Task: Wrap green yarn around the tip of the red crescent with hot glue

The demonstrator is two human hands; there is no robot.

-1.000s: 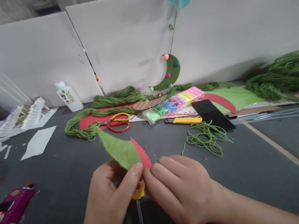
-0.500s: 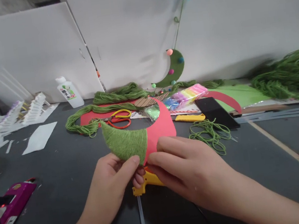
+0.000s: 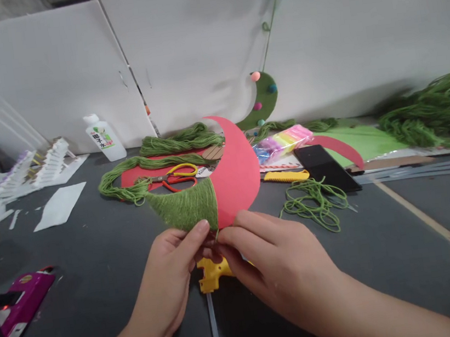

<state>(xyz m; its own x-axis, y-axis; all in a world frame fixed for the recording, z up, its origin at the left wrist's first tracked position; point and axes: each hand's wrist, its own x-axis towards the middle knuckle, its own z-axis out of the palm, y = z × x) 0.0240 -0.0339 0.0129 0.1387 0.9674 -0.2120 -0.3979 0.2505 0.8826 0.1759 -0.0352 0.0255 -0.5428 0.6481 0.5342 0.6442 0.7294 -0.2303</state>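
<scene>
A red paper crescent [image 3: 237, 169] is held up above the table, its left half wrapped in green yarn [image 3: 188, 206]. My left hand [image 3: 182, 257] pinches the wrapped part at its lower edge, thumb in front. Against the crescent's bottom edge, my right hand [image 3: 278, 255] closes its thumb and index finger on a short strand of the yarn coming off the last wraps. Below both hands lies a yellow glue gun [image 3: 214, 274] with a clear glue stick [image 3: 214, 324] poking out; my right hand covers part of it.
Behind the crescent are scissors [image 3: 180, 175], yarn skeins [image 3: 182, 140], a yellow cutter [image 3: 286, 176] and a black phone [image 3: 327, 169]. Loose yarn [image 3: 316, 200] lies to the right. A magenta device [image 3: 23, 305] is at left, a white bottle [image 3: 105, 137] at the back. A decorated green crescent [image 3: 265, 97] hangs by the wall.
The crescent has tipped, its red upper tip swinging up and to the left. My right hand has shifted slightly left at the lower edge, where a yarn strand now shows.
</scene>
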